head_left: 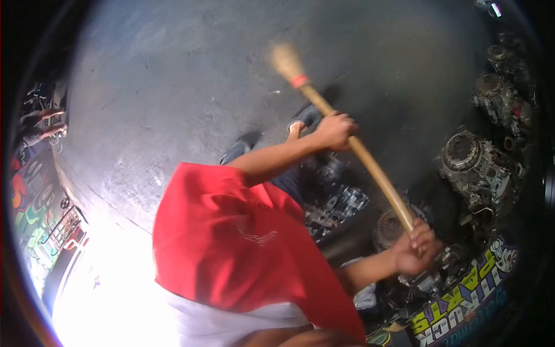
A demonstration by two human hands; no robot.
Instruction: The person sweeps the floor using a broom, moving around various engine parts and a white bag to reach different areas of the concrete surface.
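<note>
Grey concrete floor (173, 75): one broom (376, 173), left hand (335, 130) closed round mid-handle, right hand (415, 250) closed round its end

Grey concrete floor (173, 75) bears engine parts (474, 168) along its right edge.
</note>
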